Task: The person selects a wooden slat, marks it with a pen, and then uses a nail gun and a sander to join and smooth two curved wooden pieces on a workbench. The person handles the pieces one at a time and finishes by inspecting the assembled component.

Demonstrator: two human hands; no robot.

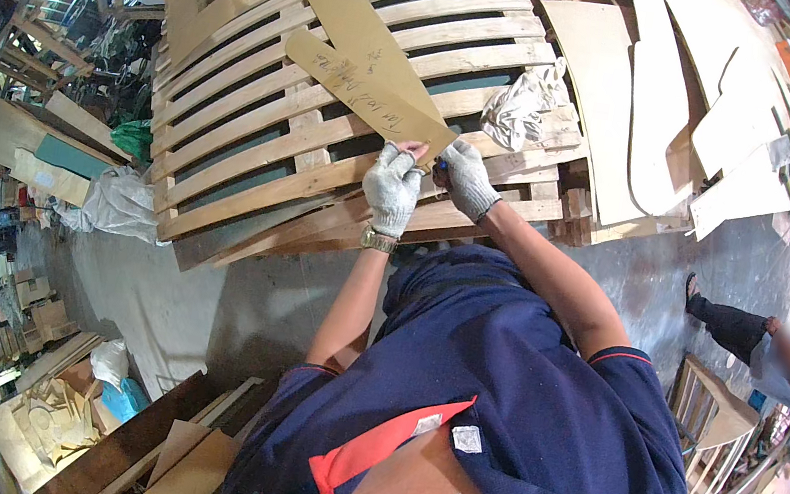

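Both my hands wear pale knitted gloves and meet over the near side of a slatted wooden pallet (258,147). My left hand (392,189) is closed, its fingertips pinching the near end of two long tan board templates. The longer template (360,25) and the shorter one with handwriting (342,83) fan out away from me and overlap at that near end. Beside it, my right hand (470,179) is closed around a small dark-blue object (442,167), mostly hidden by the fingers, held against the templates' tip.
A crumpled white plastic bag (515,110) lies on the pallet to the right. Large pale board sheets (602,104) are stacked farther right. At the left stand offcuts and a grey-white sack (122,202). Another person (788,358) is at the far right, near a wooden frame (717,434).
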